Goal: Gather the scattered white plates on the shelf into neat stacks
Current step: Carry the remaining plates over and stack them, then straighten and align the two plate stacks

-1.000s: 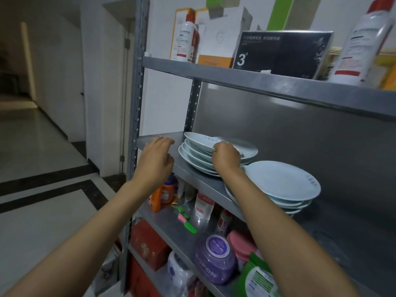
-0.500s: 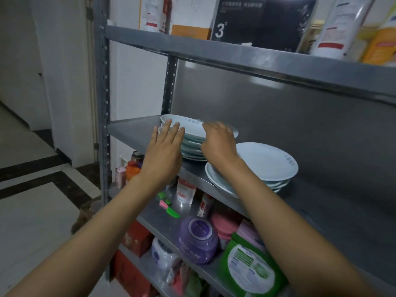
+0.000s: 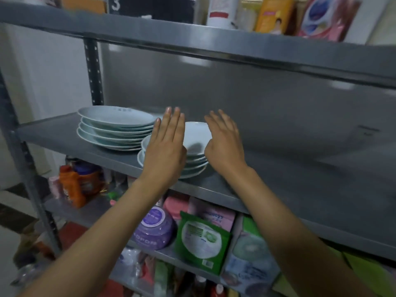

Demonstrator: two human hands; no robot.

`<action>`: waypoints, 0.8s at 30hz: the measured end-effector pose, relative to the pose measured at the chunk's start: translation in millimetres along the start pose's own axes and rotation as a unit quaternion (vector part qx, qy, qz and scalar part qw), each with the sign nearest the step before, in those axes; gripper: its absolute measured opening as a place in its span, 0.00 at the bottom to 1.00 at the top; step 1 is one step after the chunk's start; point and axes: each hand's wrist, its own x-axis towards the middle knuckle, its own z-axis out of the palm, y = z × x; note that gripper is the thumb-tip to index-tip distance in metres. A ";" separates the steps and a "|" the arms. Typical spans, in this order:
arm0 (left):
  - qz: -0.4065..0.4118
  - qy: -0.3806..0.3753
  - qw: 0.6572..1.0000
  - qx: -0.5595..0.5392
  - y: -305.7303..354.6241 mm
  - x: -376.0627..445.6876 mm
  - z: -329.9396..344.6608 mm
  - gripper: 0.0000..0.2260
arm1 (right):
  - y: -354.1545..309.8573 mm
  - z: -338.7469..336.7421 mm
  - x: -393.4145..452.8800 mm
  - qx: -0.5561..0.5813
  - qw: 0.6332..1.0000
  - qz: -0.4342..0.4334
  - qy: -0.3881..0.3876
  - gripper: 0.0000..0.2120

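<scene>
Two stacks of white plates sit on the grey metal shelf. The left stack shows about five plates; the right stack, just beside it at its front right, shows about four. Both hands have shifted from the left stack to the right one. The left hand and right hand flank it, fingers straight, gripping nothing; contact is unclear.

Two stacks of white plates touch on the grey shelf.
</scene>
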 end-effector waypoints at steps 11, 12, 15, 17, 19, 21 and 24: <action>0.118 -0.032 0.989 -0.079 201.6 31.9 59.5 0.30 | 178.6 -90.7 -93.7 -0.023 0.992 0.109 0.052 0.30; 0.123 -0.039 0.988 -0.089 221.3 33.1 67.7 0.30 | 196.7 -97.9 -103.9 -0.028 0.991 0.118 0.054 0.30; 0.146 -0.061 0.979 -0.126 292.2 36.1 95.5 0.30 | 260.5 -125.3 -141.7 -0.041 0.984 0.161 0.062 0.29; 0.146 -0.073 0.974 -0.158 326.7 36.2 109.5 0.29 | 291.5 -139.0 -162.9 -0.051 0.980 0.178 0.066 0.29; 0.155 -0.082 0.965 -0.194 375.9 36.2 128.4 0.29 | 332.2 -160.5 -192.0 -0.068 0.973 0.211 0.064 0.30; 0.167 -0.104 0.955 -0.224 422.1 34.9 144.1 0.29 | 371.2 -181.9 -220.8 -0.090 0.965 0.237 0.067 0.31; 0.189 -0.126 0.940 -0.252 478.9 30.2 165.8 0.28 | 418.2 -209.3 -260.6 -0.113 0.956 0.258 0.082 0.29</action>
